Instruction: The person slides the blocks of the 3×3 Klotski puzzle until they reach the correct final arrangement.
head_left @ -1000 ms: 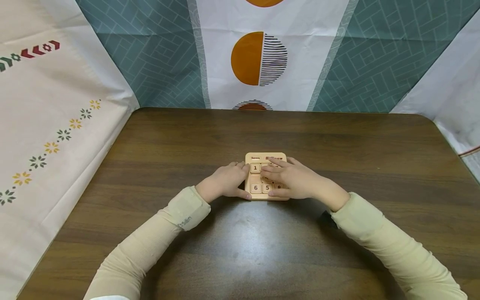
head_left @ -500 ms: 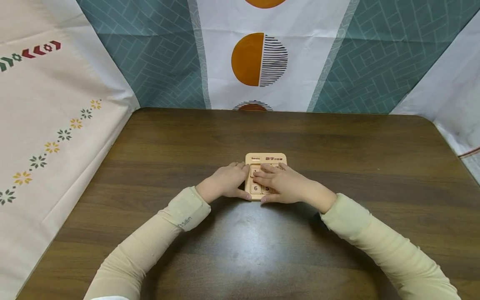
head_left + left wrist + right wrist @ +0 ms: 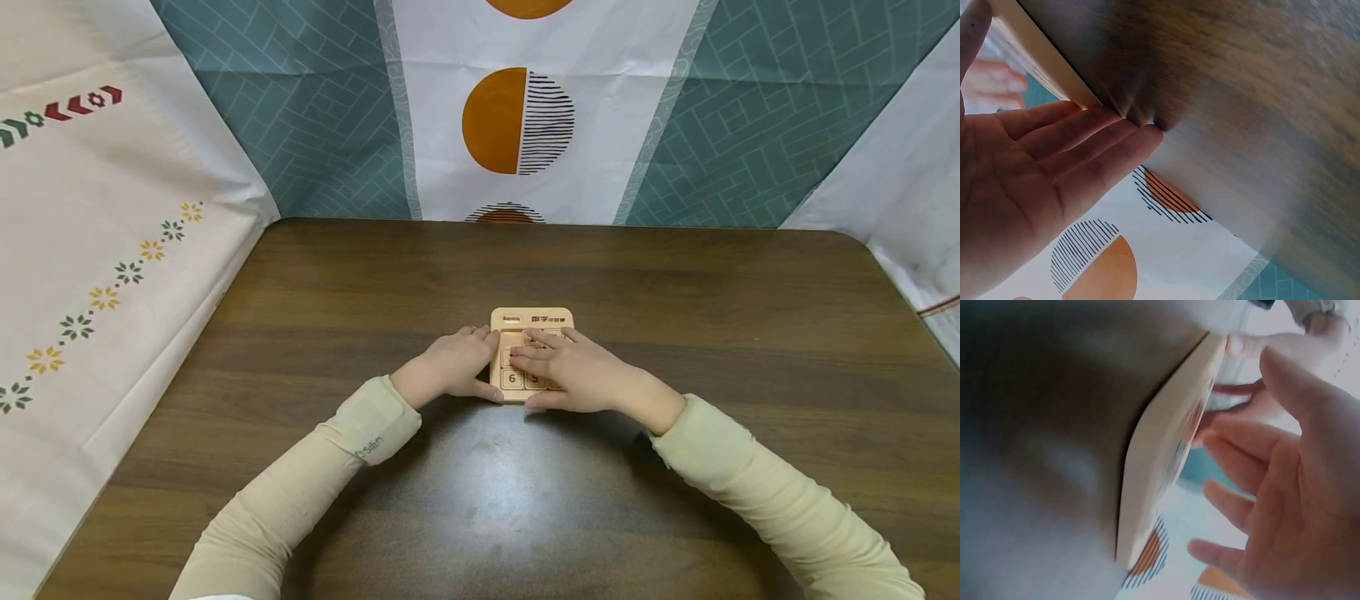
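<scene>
A dark brown wooden table (image 3: 637, 283) fills most of the head view, with a teal and white cloth (image 3: 435, 125) hanging along its far side and a cream cloth (image 3: 97, 233) with small flower prints on the left. Two pale sleeves reach in from the near corners, the left sleeve (image 3: 255, 517) and the right sleeve (image 3: 795, 500), each topped by a padded band at the wrist.

The left hand (image 3: 459, 362) lies just left of the board, its fingers straight and close together against the board's left edge, the thumb at the near left corner; it pinches nothing that shows. The right hand (image 3: 581, 372) comes over from the right, fingers straight to slightly bent and spread apart above the tiles. Whether a fingertip presses on a tile, I cannot tell.

The light wooden number board (image 3: 524, 319) lies flat between the two hands, near the middle of the table, and its slightly longer axis seems to run from near to far. It sits to the right of the left hand and to the left of the right hand, partly underneath it, so the right hand is the one nearer the number faces.

Smallest are the square tiles: the 6 tile (image 3: 512, 378) shows plainly in the near left corner, the 5 tile (image 3: 533, 380) beside it is partly covered, and the spot at the far left looks bare
</scene>
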The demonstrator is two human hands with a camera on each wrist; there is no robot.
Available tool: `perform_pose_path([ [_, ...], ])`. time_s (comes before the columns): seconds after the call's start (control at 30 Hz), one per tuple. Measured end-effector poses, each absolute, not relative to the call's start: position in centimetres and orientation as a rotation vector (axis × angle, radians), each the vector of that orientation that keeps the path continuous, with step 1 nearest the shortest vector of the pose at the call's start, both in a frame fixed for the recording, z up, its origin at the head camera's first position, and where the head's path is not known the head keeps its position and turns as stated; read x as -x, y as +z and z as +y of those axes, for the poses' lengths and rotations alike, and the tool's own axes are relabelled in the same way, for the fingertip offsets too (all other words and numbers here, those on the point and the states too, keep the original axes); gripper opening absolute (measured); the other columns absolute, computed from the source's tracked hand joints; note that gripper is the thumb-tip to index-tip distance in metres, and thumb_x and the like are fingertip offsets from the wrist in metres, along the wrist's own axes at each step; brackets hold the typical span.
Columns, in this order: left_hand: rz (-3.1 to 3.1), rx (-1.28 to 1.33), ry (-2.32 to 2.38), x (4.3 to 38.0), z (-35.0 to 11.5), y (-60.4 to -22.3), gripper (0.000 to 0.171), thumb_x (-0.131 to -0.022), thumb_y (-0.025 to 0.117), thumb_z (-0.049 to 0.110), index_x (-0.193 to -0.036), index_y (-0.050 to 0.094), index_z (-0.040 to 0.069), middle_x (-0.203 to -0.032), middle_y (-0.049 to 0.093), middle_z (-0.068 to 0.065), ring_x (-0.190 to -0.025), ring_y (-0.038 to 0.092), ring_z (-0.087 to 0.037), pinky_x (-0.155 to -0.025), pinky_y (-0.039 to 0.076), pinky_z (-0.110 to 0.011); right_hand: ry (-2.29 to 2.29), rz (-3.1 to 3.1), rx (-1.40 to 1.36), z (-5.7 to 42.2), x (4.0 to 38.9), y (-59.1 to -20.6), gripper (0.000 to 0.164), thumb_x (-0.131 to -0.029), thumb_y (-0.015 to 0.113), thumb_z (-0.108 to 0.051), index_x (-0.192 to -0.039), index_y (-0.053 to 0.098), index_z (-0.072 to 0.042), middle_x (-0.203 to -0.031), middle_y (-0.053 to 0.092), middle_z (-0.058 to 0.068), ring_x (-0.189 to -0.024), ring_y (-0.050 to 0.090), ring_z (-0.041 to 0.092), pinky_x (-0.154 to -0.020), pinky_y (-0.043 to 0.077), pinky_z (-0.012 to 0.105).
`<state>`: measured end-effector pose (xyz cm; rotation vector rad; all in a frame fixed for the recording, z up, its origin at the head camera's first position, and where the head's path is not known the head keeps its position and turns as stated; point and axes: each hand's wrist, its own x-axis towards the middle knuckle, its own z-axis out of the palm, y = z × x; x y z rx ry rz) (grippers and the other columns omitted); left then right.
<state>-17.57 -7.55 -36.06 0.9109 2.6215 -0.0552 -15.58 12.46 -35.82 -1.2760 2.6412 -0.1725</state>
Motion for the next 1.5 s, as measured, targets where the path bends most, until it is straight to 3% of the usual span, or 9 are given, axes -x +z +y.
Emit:
perform_pose_path([
  [0.27,2.633,-0.925,-0.062,17.5,-7.5,-36.1,0.092,-0.076,0.064,0.056,-0.137,0.031,-0.006,-0.138,0.035,-0.023,-0.124,0.038,-0.034,-0.097,0.037,-0.042,-0.133,2.741,1.051,13.5,16.9,-36.0,0.06,-0.088,0.054,-0.047,-0.135,0.046,-0.011,-0.14,0.04,0.006,-0.135,0.02,0.03,-0.1,0.018,0.06],
  [0.9,2.622,-0.912,-0.034,17.5,-7.6,-36.1,0.093,-0.076,0.064,0.055,-0.139,0.028,-0.005,-0.14,0.033,-0.023,-0.126,0.035,-0.035,-0.098,0.035,-0.043,-0.115,2.693,1.111,11.5,17.3,-36.5,0.065,-0.087,0.052,-0.05,-0.138,0.042,-0.01,-0.142,0.037,0.005,-0.134,0.022,0.028,-0.101,0.02,0.058],
  [1.5,2.636,-0.912,-0.03,17.4,-7.6,-36.2,0.093,-0.076,0.064,0.054,-0.139,0.029,-0.005,-0.14,0.033,-0.023,-0.126,0.035,-0.035,-0.099,0.035,-0.042,-0.14,2.787,1.111,15.2,15.1,-35.6,0.056,-0.085,0.059,-0.043,-0.129,0.053,-0.009,-0.134,0.047,0.01,-0.133,0.024,0.032,-0.099,0.019,0.061],
])
